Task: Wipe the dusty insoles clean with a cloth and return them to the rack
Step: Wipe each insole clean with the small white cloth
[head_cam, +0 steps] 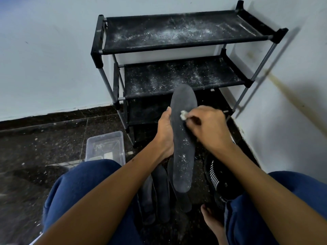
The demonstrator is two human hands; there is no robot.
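Pale walls point(44, 59), dark speckled floor point(35, 147)

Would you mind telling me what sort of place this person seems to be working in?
Probably a corner of a home, perhaps an entryway. A dusty black shoe rack stands where two pale walls meet, the dark speckled floor is tiled, and a shoe and spare insoles lie on it.

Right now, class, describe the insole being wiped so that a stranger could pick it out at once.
Start at the black shoe rack in the corner. In front of it, the left hand holds up a dark grey insole while the right hand presses a white cloth on it. Unlike the insoles on the floor, it is lifted.
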